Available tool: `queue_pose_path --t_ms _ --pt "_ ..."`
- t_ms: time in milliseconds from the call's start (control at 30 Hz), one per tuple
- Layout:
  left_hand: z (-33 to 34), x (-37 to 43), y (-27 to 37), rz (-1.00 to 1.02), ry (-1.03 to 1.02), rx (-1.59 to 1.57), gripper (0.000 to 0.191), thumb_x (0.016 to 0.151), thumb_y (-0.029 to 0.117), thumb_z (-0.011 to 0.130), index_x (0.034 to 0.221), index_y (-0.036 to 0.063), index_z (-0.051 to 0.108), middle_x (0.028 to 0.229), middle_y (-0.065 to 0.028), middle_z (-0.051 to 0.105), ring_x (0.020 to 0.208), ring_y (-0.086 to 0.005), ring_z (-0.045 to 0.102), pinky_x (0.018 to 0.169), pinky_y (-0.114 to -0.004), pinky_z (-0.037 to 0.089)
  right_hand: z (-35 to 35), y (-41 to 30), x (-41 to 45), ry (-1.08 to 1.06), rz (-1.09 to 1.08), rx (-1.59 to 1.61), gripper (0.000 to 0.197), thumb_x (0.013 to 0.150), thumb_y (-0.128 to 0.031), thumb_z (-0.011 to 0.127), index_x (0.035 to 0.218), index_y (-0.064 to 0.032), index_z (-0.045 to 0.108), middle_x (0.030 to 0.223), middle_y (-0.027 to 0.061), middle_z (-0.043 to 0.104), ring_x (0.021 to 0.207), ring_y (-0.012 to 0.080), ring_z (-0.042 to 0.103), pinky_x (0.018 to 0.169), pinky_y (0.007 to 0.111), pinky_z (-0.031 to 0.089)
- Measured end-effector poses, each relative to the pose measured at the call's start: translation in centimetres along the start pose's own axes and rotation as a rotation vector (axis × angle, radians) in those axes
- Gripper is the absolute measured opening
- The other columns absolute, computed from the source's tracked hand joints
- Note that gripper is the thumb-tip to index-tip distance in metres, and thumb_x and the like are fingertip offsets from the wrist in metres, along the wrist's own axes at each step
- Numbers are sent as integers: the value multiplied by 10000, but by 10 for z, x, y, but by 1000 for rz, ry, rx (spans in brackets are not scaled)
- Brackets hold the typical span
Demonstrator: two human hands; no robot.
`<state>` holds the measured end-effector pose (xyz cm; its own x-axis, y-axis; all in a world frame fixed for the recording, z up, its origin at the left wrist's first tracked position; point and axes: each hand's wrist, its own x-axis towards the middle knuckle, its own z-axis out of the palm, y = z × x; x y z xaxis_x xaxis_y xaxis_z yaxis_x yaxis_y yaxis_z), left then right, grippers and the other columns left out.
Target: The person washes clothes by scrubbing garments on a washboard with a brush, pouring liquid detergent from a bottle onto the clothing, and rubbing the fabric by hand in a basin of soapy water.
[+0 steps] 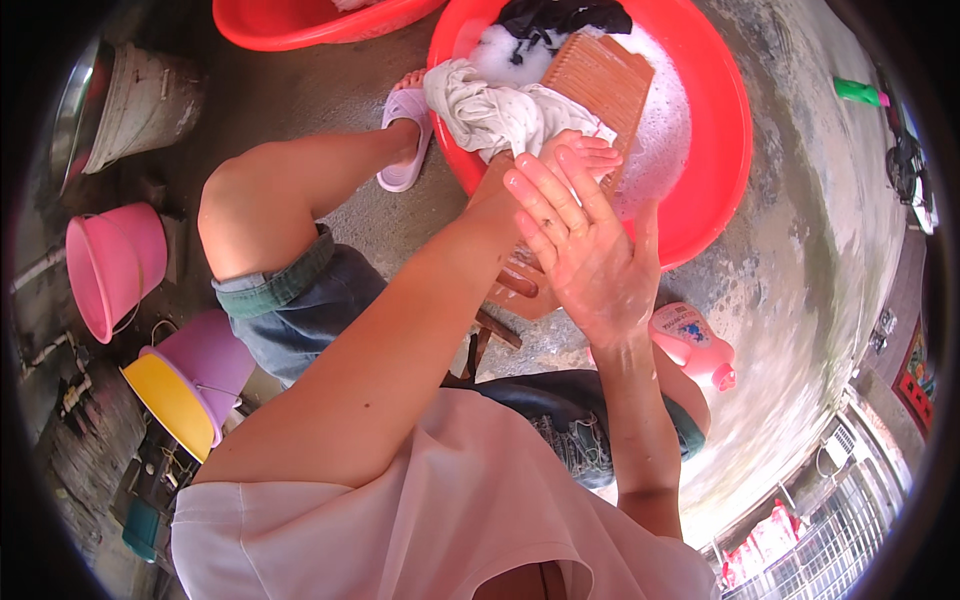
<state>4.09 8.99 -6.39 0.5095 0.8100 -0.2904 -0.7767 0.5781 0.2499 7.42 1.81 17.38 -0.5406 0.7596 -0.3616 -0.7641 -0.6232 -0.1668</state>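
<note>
My left hand (581, 150) lies at the white dotted cloth (487, 105), its visible fingers extended. Part of it is behind my right hand, so I cannot tell whether it grips the fabric. Wet and palm showing, my right hand (589, 255) is raised nearer the camera with its fingers spread and nothing in it. The cloth is bunched over a brown ridged washboard (607, 82), which leans in a red basin (716, 142) of soapy water. Part of the cloth lies over the basin's left rim. Dark fabric (562, 19) sits in the suds at the far side.
Another red basin (315, 30) stands at the upper left. Pink (120, 262) and purple (202, 360) buckets are at my left, below a whitish bucket (142, 109). A pink detergent bottle (694, 345) stands beside my right leg. A green bottle (859, 91) is far right.
</note>
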Motion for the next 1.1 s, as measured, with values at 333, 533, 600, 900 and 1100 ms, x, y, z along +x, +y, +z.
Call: queue_pose_path --t_ms 333,533,600,900,1100 --pt "-53 11 12 -119 -119 -254 386 850 274 444 988 -71 547 1094 -239 547 1126 -378 457 1005 -461 327 -85 -226 -108 687 -935 -754 529 792 -24 587 1235 -80 303 843 71 531 633 133 500 730 305 489" --pt "-34 23 -4 -148 -93 -212 346 854 240 436 978 -59 556 1073 -232 562 1117 -368 468 998 -454 342 -190 -329 -253 1305 -1178 -484 749 775 -370 638 1310 -121 177 1301 168 377 1170 341 405 995 522 203" --pt "-38 21 3 -149 -120 -280 340 856 226 425 972 -66 555 1076 -237 558 1118 -367 468 995 -451 349 -181 -315 -256 1045 -1182 -367 755 788 -493 529 1334 -133 153 1361 165 289 1241 359 280 1003 530 107" --pt "-40 10 17 -47 -21 -391 352 832 198 439 1014 -88 534 1116 -244 533 1131 -364 456 1012 -459 327 -109 -259 -158 352 -896 -471 774 815 -667 266 1378 -146 169 1377 190 285 1274 360 264 978 456 178" --pt "-3 -8 35 159 172 -481 350 826 181 408 1032 -79 522 1121 -250 528 1133 -368 452 1009 -463 331 -178 -183 -27 330 -449 -1015 428 911 -236 360 1274 -9 363 1304 151 402 1217 241 384 1003 362 295"
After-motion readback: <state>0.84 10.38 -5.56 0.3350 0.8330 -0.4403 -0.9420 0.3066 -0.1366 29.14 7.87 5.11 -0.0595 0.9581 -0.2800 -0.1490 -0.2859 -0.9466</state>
